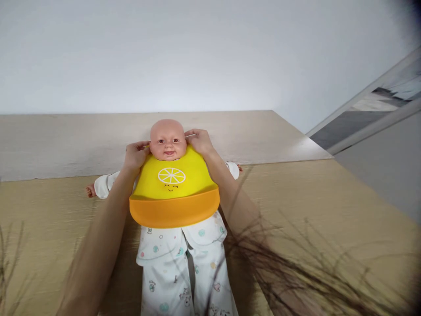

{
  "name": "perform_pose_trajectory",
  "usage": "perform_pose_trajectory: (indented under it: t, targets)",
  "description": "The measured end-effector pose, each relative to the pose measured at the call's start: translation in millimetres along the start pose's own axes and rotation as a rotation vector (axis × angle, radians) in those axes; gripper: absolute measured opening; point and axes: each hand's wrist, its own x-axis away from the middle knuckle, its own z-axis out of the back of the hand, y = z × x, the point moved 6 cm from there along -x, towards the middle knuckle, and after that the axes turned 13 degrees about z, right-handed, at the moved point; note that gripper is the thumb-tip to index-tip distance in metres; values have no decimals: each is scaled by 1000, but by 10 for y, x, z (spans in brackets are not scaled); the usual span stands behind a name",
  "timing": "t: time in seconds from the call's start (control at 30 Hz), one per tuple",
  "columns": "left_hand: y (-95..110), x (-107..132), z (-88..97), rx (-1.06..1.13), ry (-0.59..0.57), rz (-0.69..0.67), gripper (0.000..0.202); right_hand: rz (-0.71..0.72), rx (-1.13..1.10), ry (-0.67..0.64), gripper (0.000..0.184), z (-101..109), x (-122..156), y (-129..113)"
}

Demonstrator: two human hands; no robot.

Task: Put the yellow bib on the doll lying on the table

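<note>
A baby doll (167, 131) in white patterned clothes lies on its back, head away from me. Over its chest is a yellow bib (148, 177) with a lemon-slice print, a smiling face and an orange catch pocket (174, 210) at the bottom. My left hand (135, 154) is closed at the bib's upper left edge, beside the doll's neck. On the other side of the neck, my right hand (200, 141) pinches the bib's upper right edge. The fingertips and the bib's neck ends are partly hidden behind the doll's head.
The doll lies on a light wooden table (283, 206), with a pale raised board or ledge (66, 145) behind it. A white wall (164, 52) stands beyond. Strands of dark hair (279, 259) hang across the lower right of the view.
</note>
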Motion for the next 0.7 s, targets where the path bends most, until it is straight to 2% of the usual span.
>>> perform_pose_trajectory:
  t: [0.23, 0.33, 0.43, 0.53, 0.7]
  targets:
    - [-5, -80, 63, -79, 70, -36, 37, -5, 38, -8, 21, -27, -12, 51]
    - [-28, -70, 48, -97, 57, -29, 35, -47, -9, -21, 17, -65, 5, 167]
    - [-66, -43, 14, -150, 28, -7, 34, -26, -49, -49, 13, -113, 28, 269]
    - [-87, -31, 6, -210, 30, 1, 31, 15, -44, -78, 15, -150, 44, 342]
    - [-103, -42, 24, -251, 41, 27, 27, -4, -42, -111, 18, -182, 60, 404]
